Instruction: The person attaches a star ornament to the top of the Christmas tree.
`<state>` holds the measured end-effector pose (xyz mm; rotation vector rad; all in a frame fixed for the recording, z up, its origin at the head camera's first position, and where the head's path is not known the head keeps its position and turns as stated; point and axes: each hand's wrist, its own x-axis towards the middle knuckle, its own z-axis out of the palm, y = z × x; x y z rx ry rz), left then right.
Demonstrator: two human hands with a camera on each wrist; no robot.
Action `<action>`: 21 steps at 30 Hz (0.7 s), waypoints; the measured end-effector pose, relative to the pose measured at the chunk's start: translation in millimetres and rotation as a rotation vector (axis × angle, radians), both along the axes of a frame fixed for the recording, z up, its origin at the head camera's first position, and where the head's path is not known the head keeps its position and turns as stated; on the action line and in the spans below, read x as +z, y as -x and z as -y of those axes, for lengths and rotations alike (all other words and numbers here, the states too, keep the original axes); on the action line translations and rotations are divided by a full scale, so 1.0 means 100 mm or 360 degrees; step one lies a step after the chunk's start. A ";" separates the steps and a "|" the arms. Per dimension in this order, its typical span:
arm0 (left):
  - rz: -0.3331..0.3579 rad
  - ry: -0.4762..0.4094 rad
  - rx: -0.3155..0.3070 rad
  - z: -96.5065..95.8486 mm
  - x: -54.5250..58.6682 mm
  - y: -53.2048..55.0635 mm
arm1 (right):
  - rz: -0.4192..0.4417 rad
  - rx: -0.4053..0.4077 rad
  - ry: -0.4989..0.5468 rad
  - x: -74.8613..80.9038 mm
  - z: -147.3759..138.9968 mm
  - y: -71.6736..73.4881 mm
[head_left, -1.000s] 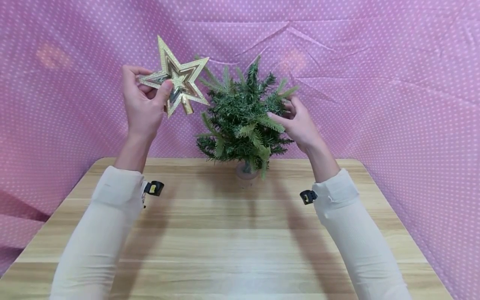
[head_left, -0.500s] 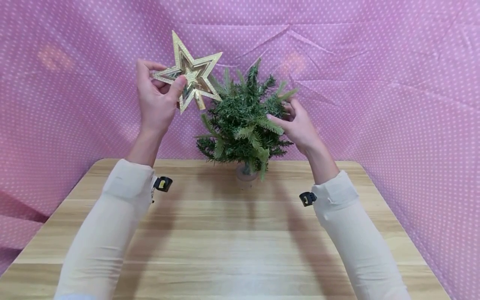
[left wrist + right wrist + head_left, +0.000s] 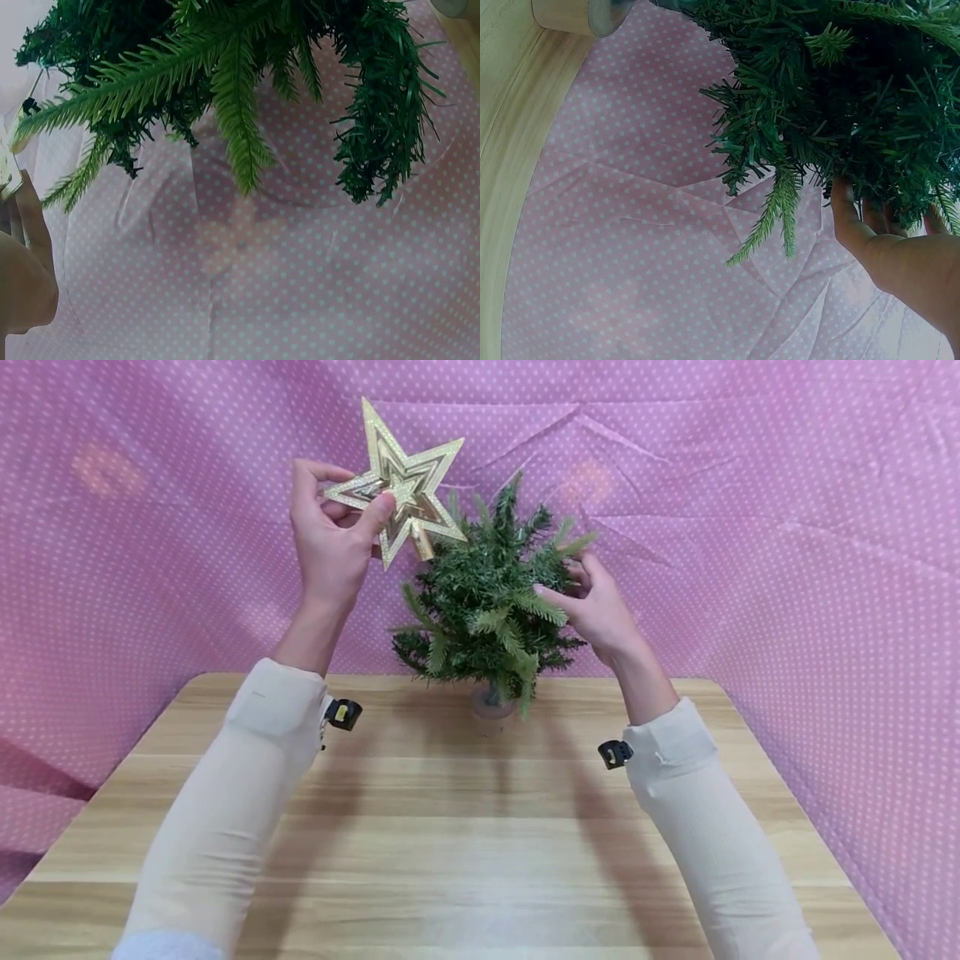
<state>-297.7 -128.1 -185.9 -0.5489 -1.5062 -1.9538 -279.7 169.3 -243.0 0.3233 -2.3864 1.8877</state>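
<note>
My left hand (image 3: 333,547) pinches a gold star tree topper (image 3: 402,493) by its left side, thumb on the front face. The star's short socket (image 3: 422,542) points down, just in front of the upper left branches of a small artificial Christmas tree (image 3: 491,602). On the tree's right side my right hand (image 3: 603,614) grips the branches, thumb in front and fingers partly hidden behind them. In the right wrist view, the fingers of the right hand (image 3: 900,262) reach in among the needles. The left wrist view catches only part of the left hand (image 3: 26,270) at its edge.
The tree stands upright on a round base (image 3: 492,703) near the back edge of the wooden table (image 3: 480,827). Pink polka-dot cloth (image 3: 750,527) hangs behind the table and along both sides.
My left hand has carried the star to the right and upward, from beside the tree to its upper left branches. The right hand and the tree have stayed in place.
</note>
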 end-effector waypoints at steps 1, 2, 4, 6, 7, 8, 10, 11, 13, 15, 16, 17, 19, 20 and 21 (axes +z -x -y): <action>-0.0006 -0.0003 -0.0002 -0.01 0.01 0.01 | -0.0011 0.0002 -0.0003 0.01 0.01 0.00; -0.0013 0.0000 0.0001 -0.02 0.01 0.01 | -0.0019 0.0002 -0.0008 0.01 0.01 0.01; -0.0018 -0.0001 -0.0006 -0.04 0.02 0.02 | -0.0030 0.0001 -0.0023 0.01 0.02 0.01; -0.0020 0.0006 -0.0009 -0.07 0.04 0.02 | -0.0033 -0.0004 -0.0039 0.01 0.03 0.01; -0.0027 0.0009 -0.0010 -0.09 0.05 0.03 | -0.0027 -0.0006 -0.0043 0.01 0.03 0.01; -0.0033 0.0011 -0.0015 -0.10 0.06 0.03 | -0.0023 -0.0008 -0.0044 0.01 0.02 0.01; -0.0038 0.0019 -0.0027 -0.13 0.09 0.04 | -0.0014 -0.0012 -0.0037 0.01 0.02 0.01; -0.0035 0.0029 -0.0026 -0.14 0.10 0.04 | -0.0012 -0.0013 -0.0031 0.00 0.01 0.01; -0.0025 0.0028 -0.0033 -0.16 0.12 0.05 | -0.0008 -0.0017 -0.0020 0.00 0.01 0.01; 0.0001 0.0029 -0.0027 -0.18 0.15 0.07 | -0.0016 -0.0015 -0.0009 0.00 0.01 0.01; 0.0010 0.0029 -0.0020 -0.19 0.16 0.08 | -0.0020 -0.0014 -0.0005 0.00 0.01 0.01; 0.0015 0.0027 -0.0012 -0.20 0.17 0.08 | -0.0025 -0.0012 -0.0003 0.00 0.01 0.01; 0.0025 0.0017 -0.0006 -0.23 0.19 0.11 | -0.0035 -0.0011 -0.0006 0.00 0.01 0.01; 0.0027 0.0019 0.0001 -0.24 0.20 0.12 | -0.0037 -0.0012 -0.0009 0.00 0.01 0.01; 0.0026 0.0018 0.0001 -0.26 0.21 0.13 | -0.0039 -0.0012 -0.0012 0.00 0.01 0.01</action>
